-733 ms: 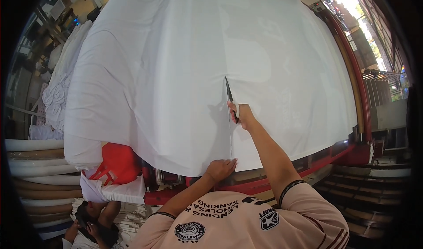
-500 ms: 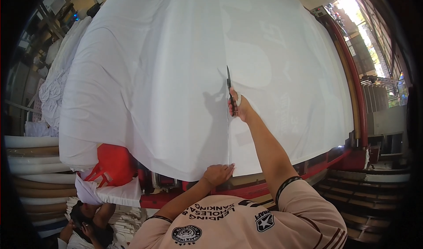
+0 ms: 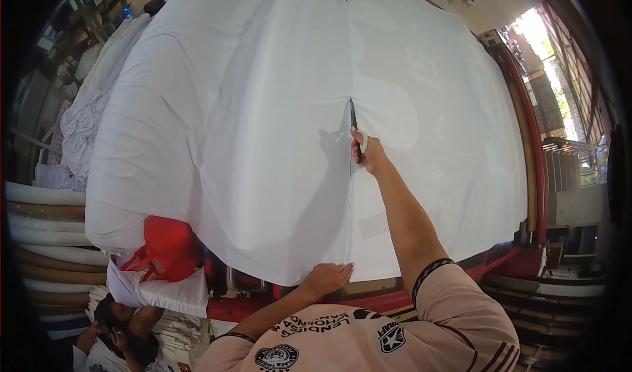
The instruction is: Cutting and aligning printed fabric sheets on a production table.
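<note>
A: Right hand [image 3: 367, 151]?
B: Arm stretched out over the cloth [image 3: 263, 142], fist closed round the scissors [image 3: 354, 123]. Blades point away from the person, sitting at the far end of a slit in the cloth.

A: Where's the cloth?
B: White sheet spread across the whole surface [image 3: 526, 174], which has a red frame. Near edge hangs over the front. The slit runs from that near edge straight up to the blades.

A: Left hand [image 3: 326, 278]?
B: At the near edge, fingers curled onto the cloth just left of the slit's start. Pressing or pinching, can't tell which; not fully open.

A: Hands close together?
B: No, well apart, both along the slit line.

A: Anything else?
B: Red bag [image 3: 164, 250] under the left overhang, rolls of fabric [image 3: 39, 227] stacked at far left, crumpled white cloth pile [image 3: 82, 119] beside the surface. Another person [image 3: 118, 336] low at bottom left, below the bag.
</note>
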A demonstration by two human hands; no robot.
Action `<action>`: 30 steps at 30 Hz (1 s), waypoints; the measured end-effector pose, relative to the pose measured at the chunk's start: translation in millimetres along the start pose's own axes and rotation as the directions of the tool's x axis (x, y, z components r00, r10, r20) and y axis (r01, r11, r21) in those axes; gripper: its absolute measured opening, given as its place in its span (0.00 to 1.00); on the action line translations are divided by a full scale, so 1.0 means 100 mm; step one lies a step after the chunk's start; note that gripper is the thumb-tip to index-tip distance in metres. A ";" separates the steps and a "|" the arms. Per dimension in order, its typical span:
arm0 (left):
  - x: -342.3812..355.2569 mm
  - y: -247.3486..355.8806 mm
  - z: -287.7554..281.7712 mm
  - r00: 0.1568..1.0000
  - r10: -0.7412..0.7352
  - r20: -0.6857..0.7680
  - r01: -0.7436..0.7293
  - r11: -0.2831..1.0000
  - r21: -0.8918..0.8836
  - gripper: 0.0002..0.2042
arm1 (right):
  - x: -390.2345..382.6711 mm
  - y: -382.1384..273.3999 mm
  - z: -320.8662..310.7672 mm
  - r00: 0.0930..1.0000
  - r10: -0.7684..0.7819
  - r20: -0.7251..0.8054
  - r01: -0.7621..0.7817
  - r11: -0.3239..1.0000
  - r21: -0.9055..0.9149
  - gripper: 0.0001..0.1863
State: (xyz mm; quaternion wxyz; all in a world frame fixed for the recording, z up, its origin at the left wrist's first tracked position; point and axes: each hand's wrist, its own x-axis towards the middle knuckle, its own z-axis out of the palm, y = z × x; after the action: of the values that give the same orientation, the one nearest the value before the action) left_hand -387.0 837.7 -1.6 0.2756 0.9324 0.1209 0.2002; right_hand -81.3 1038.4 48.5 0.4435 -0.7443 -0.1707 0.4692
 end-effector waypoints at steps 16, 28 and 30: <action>-0.07 -0.08 -0.08 0.999 0.045 0.023 -0.044 0.998 -0.043 0.13 | 0.72 -0.70 0.07 0.964 0.237 0.125 -0.257 0.949 0.185 0.34; 0.01 -0.13 -0.03 0.993 0.028 0.114 -0.017 0.995 -0.094 0.15 | 1.34 -1.13 0.09 0.969 0.243 0.043 -0.247 0.957 0.151 0.27; 0.03 -0.10 -0.11 0.993 0.064 0.098 -0.054 0.993 -0.103 0.15 | 1.49 -1.10 0.02 0.993 0.119 0.011 -0.119 0.984 0.134 0.27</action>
State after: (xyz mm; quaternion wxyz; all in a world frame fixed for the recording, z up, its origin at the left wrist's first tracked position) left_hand -390.1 852.2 1.8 0.3217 0.9295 0.0689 0.1667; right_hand 9.7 1199.8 57.0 0.4636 -0.7208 -0.0945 0.5065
